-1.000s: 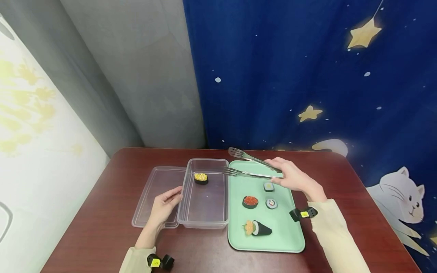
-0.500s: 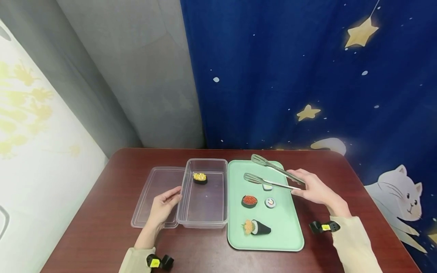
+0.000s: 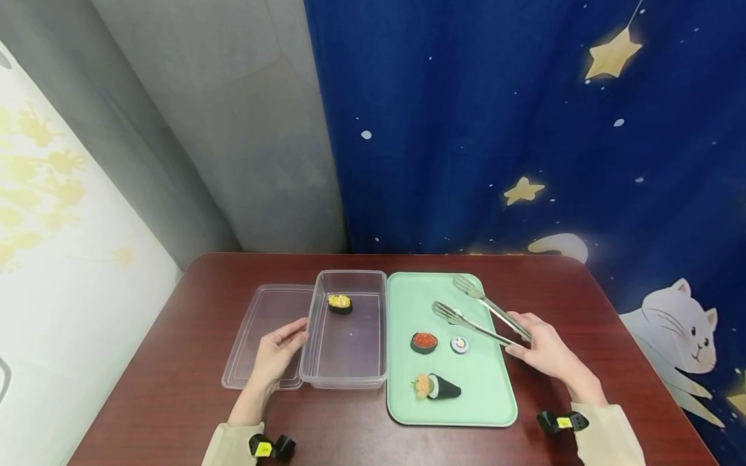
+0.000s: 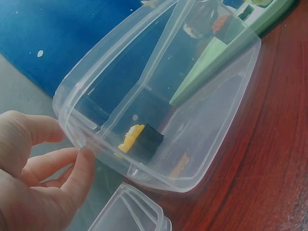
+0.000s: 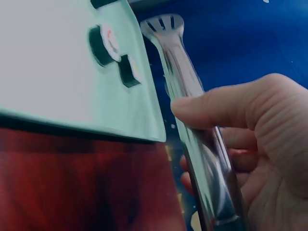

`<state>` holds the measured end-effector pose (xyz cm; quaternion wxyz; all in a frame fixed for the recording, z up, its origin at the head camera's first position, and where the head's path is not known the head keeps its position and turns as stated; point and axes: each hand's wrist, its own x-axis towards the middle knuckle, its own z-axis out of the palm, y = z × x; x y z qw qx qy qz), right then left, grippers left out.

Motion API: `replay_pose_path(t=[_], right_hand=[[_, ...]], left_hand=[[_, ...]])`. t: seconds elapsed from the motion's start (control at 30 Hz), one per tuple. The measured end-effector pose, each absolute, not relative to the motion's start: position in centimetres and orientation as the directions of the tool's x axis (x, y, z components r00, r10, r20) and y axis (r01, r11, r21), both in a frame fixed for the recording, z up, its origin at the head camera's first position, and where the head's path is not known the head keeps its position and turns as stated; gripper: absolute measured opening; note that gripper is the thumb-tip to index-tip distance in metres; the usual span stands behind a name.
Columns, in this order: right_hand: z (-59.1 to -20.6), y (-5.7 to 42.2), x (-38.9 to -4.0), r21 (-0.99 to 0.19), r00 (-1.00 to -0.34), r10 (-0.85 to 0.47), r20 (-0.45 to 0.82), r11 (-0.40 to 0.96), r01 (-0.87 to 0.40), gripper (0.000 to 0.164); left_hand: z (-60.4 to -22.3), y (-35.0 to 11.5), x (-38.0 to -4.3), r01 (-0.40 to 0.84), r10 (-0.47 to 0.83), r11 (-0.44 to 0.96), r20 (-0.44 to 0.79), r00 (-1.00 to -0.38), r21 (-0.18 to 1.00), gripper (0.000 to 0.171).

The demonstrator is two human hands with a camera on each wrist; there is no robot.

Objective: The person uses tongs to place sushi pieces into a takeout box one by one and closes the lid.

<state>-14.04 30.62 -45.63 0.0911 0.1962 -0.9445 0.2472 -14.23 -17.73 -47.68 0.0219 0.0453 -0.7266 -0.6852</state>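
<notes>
Beside a mint-green tray (image 3: 489,408), my left hand (image 3: 274,355) pinches the left rim of a clear plastic container (image 3: 350,349). Inside the container, near its back, sits one gunkan sushi (image 3: 340,304) with yellow topping. Metal tongs (image 3: 495,314) are held in my right hand (image 3: 544,346), their arms spread apart over the tray. One tong head partly hides a small sushi roll (image 3: 456,312). Also on the tray are a gunkan sushi with red roe (image 3: 424,342), a round sushi roll (image 3: 459,345) and a black-wrapped hand roll (image 3: 444,387). Nothing shows between the tong heads.
A clear plastic lid (image 3: 247,353) lies flat left of the container, under my left hand. Everything stands on a dark red wooden table (image 3: 338,427), with a blue curtain (image 3: 419,162) behind its back edge.
My right hand has drawn the tongs from above the container's right side rightward and toward me, over the tray. My left hand stays at the container's rim.
</notes>
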Motion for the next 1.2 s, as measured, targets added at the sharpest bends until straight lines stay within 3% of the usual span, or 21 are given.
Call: replay_pose_path(t=[0.73,1.2], right_hand=[[-47.4,26.0,-9.2,-0.480,-0.941,-0.048,0.334,0.851,-0.214,0.060],[-47.7,23.0,-7.6,-0.426,-0.962,0.017,0.274,0.899,-0.105,0.058]], left_hand=[[-47.7,-17.7,-14.2,-0.020,-0.106,0.051,-0.015,-0.994,0.998,0.034],[-47.8,-17.7,-14.2,-0.012,-0.111,0.053,-0.006,-0.994,0.999,0.034]])
